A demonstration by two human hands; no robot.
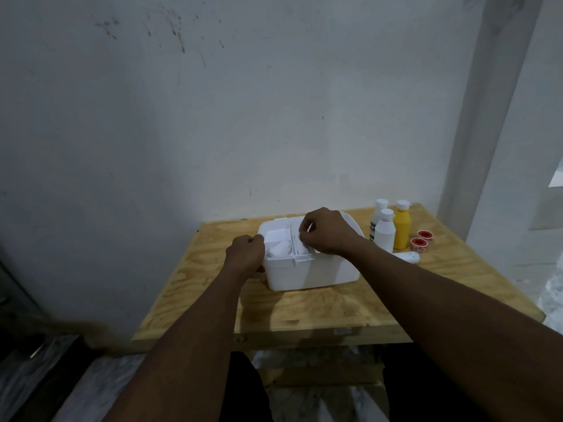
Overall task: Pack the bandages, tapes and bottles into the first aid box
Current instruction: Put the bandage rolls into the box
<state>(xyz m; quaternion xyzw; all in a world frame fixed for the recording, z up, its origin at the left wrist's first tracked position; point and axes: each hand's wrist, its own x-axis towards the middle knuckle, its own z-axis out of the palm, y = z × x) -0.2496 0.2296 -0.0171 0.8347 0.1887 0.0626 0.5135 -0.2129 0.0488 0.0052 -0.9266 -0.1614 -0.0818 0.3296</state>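
The white first aid box (313, 272) stands open on the wooden table (304, 306), with an inner tray split into compartments. A white bandage roll (281, 248) lies in the left compartment. My left hand (245, 254) grips the box's left rim. My right hand (326, 231) is closed over the right compartment, pinching something white that I cannot make out. To the right of the box stand two white bottles (384, 231) and a yellow bottle (402, 226). Two red tape rolls (419, 243) sit beside them, and a white tube-shaped item (408, 257) lies in front of them.
The table stands against a pale wall (213, 117), with a white pillar (487, 117) at the back right. My forearms cross the near edge of the table. Dark floor and a marbled surface lie below and to the left.
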